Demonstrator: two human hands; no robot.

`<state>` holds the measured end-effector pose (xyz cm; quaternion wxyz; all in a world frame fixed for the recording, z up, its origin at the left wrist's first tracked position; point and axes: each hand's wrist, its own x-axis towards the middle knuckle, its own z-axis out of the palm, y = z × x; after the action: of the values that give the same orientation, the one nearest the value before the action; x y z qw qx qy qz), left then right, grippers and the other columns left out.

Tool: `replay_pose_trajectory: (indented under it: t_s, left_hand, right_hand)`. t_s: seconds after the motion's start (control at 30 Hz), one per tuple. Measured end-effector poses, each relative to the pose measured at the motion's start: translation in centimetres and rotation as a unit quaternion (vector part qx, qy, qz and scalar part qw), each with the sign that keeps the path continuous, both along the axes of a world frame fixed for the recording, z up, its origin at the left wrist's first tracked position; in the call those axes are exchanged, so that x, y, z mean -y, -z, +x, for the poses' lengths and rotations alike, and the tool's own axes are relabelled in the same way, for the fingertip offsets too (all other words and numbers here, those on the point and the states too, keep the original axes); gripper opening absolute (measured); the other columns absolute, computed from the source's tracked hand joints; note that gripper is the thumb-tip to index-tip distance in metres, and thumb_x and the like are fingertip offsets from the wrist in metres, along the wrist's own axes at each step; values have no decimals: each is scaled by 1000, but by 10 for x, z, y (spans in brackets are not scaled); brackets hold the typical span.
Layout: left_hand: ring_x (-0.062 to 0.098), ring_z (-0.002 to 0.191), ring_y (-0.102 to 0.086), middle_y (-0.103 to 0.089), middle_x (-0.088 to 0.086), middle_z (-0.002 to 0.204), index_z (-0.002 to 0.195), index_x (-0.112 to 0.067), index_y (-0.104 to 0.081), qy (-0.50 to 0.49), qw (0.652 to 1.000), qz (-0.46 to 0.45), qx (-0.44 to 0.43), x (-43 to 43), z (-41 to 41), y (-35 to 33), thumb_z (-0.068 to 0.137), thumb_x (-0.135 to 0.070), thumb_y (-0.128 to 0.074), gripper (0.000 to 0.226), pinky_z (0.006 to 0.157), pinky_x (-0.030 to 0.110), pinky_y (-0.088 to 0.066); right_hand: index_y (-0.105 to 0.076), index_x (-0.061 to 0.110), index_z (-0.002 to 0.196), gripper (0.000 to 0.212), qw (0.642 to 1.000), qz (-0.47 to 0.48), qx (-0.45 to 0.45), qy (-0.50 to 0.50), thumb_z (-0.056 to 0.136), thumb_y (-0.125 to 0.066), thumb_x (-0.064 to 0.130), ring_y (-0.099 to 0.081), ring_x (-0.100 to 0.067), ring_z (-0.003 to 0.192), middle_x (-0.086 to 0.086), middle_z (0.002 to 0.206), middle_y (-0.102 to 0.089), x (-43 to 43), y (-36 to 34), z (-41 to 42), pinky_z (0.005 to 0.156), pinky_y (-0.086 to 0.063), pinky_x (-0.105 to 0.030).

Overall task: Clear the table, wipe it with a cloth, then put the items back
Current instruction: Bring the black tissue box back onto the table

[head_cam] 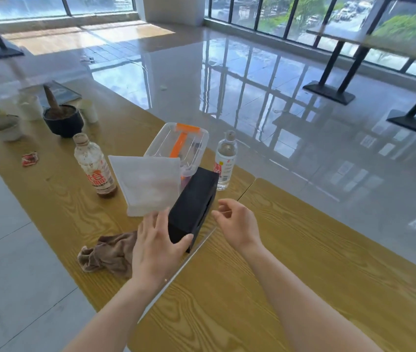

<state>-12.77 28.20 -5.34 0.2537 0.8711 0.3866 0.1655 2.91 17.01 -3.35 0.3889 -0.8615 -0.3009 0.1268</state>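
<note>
Left hand (154, 247) touches black box (193, 201); right hand (237, 224) hovers nearby.

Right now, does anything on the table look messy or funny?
Yes. A crumpled red wrapper lies like litter on the table, left of the bottle with brown dregs, and the brown cloth sits bunched in a heap.

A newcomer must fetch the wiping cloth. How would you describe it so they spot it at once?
On the long yellow wooden table, find the black box. Just left of it, partly behind the left hand, lies the cloth: brown and crumpled, unlike the flat white sheet beyond it.
</note>
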Motion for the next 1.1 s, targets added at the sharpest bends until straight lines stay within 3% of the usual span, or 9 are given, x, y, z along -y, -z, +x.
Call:
replay_pose_trajectory:
  t_s: [0.13,0.27,0.43,0.7,0.8,1.1]
  left_hand:
    - [27,133,-39,-35,4,145,153,-25,-22,27,998,-16,-48,-8,27,6,73,-71,-67,103,100,42,-47]
    - [22,134,-40,-33,0,148,154,-30,-15,30,998,-34,-46,-15,40,14,75,-67,-68,102,92,38,-50]
    - [15,126,-47,-41,-7,140,155,-29,-19,47,998,-28,-25,-17,40,19,80,-54,-70,94,80,27,-48]
    - [22,121,-49,-46,0,132,151,-27,-36,55,997,-42,15,-20,29,25,77,-34,-81,86,94,43,-52]
    - [24,122,-48,-47,3,133,148,-24,-43,66,997,-26,35,-18,19,21,76,-29,-84,84,96,44,-52]
    - [17,121,-47,-48,-5,131,146,-26,-47,156,985,-24,71,-8,5,-9,70,-22,-86,85,98,39,-50]
  right_hand:
    - [-55,15,138,48,997,24,-56,44,94,-67,30,-61,-17,113,0,125,-66,-31,-6,27,92,-50,-29]
    - [-50,26,141,56,995,15,-86,43,90,-66,43,-54,-17,127,7,137,-60,-63,-1,54,103,-48,-42]
    - [-46,19,146,60,994,5,-104,44,92,-67,36,-48,-18,133,3,144,-55,-84,1,70,107,-42,-36]
    - [-54,15,133,50,987,5,-146,70,88,-73,27,-59,-17,110,2,120,-62,-76,8,72,88,-48,-28]
    - [-56,16,130,49,984,23,-153,89,86,-76,26,-61,-14,104,4,114,-64,-62,3,64,90,-53,-32]
    - [-54,14,139,60,984,58,-98,138,86,-77,29,-55,-10,109,3,123,-59,-3,-24,35,91,-46,-22]
